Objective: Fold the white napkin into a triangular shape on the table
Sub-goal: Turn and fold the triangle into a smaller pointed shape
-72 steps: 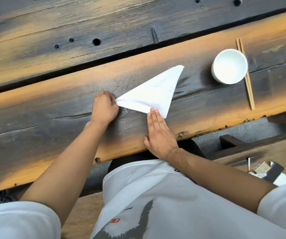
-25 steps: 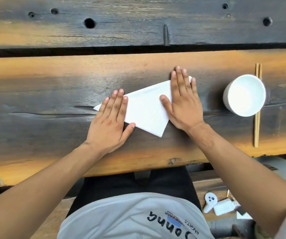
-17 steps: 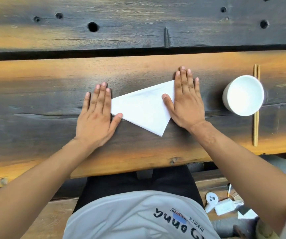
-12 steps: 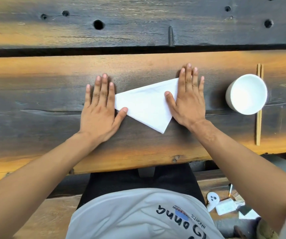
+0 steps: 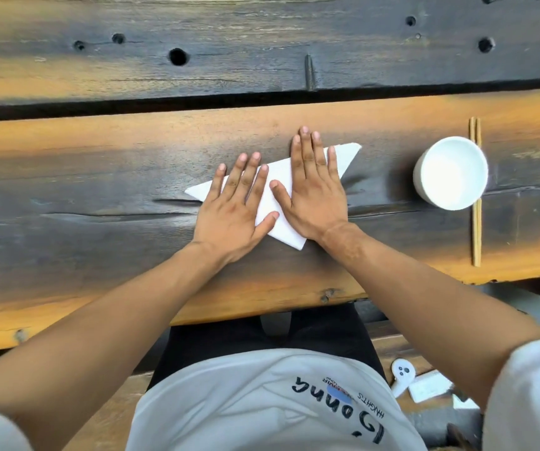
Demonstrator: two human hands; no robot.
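We see the white napkin (image 5: pixel 276 203) lying flat on the dark wooden table (image 5: pixel 99 177), a little right of the frame's centre, already folded into a triangle. Its left tip points toward the middle left of the frame, its upper right tip reaches toward the white bowl (image 5: pixel 451 172), and its lower point aims down toward the table's near edge.

Both of our hands lie on top of it, palms down. The left hand (image 5: pixel 232 213) covers the left half of the triangle, fingers straight and slightly spread, pointing up and to the right, with the thumb stretched across the white sheet toward the other hand. The right hand (image 5: pixel 314 193) covers the right half, fingers straight and close together, their tips reaching past the napkin's upper edge onto bare wood. Neither hand grips or pinches anything; both press flat. The two hands sit side by side, the thumbs near one another with a strip of napkin showing between them. The left tip, the upper right tip and the lower point all stick out from under the hands.

At the right of the frame the bowl stands well apart from the napkin, with a pair of wooden chopsticks (image 5: pixel 476 229) running vertically beside it, partly hidden by its rim.
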